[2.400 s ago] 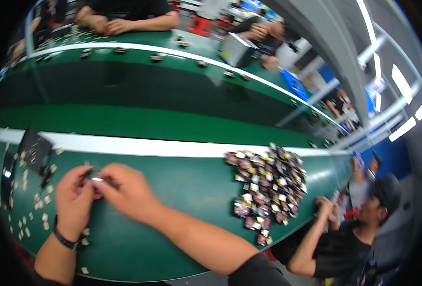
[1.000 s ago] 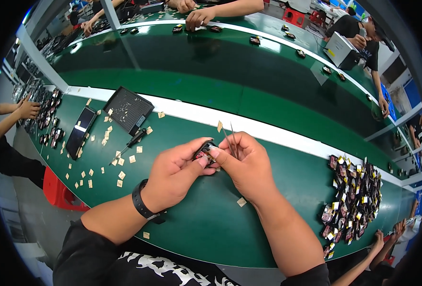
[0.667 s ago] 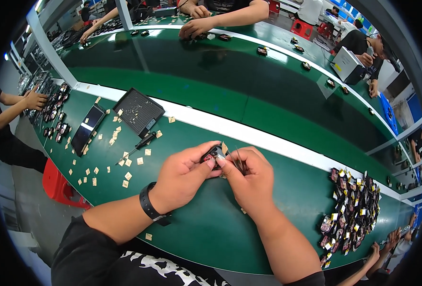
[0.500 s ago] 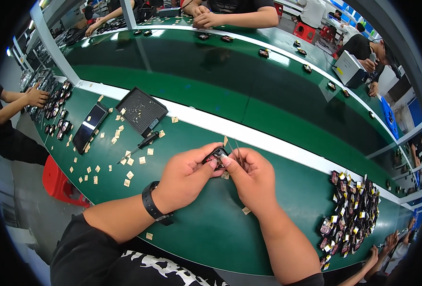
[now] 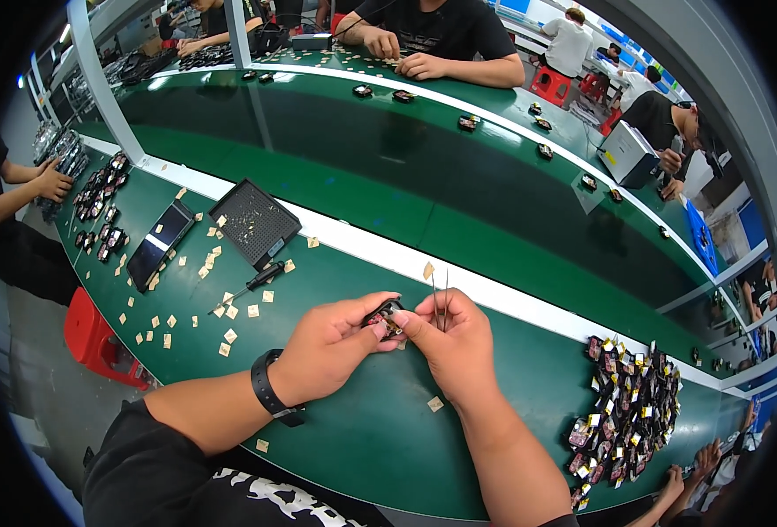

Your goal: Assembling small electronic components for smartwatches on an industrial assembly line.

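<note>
Near the middle of the bench, my left hand [image 5: 331, 341] is closed around a small black device [image 5: 380, 321] with an open face and circuit parts showing. My right hand [image 5: 453, 341] grips thin metal tweezers [image 5: 441, 309], whose points stick up away from the device. Its thumb and fingertips press at the device's right edge, beside my left thumb. A small beige square [image 5: 429, 270] shows at the tweezer points; whether it clings to them I cannot tell. Fingers cover part of the device.
Left of my hands are a screwdriver [image 5: 261, 279], a black tray [image 5: 255, 221], a dark flat screen [image 5: 162, 243] and scattered beige squares. At right lies a heap of black devices [image 5: 627, 417]. Beyond a white rail [image 5: 362, 235] runs a green belt [image 5: 336, 167]; people work around.
My right hand has turned the tweezers more upright, and the beige square at their points shows more fully. The whole view has shifted slightly. The device stays in my left hand.
</note>
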`<action>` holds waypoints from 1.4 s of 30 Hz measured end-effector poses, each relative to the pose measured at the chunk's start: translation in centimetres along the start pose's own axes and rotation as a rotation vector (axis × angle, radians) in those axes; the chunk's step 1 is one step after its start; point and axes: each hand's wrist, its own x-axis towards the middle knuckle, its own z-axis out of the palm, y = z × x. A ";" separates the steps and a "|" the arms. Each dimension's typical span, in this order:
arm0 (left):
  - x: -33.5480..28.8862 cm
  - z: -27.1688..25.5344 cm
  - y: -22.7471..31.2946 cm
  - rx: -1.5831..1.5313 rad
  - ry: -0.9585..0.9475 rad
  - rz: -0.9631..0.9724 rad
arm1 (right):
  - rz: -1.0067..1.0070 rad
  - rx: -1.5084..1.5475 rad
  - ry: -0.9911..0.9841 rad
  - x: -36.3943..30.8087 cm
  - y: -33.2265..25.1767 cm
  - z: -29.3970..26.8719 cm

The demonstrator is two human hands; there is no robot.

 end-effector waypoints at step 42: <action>-1.4 0.5 2.5 -0.111 0.196 -0.019 | -0.906 -1.147 0.026 -2.0 -0.8 1.1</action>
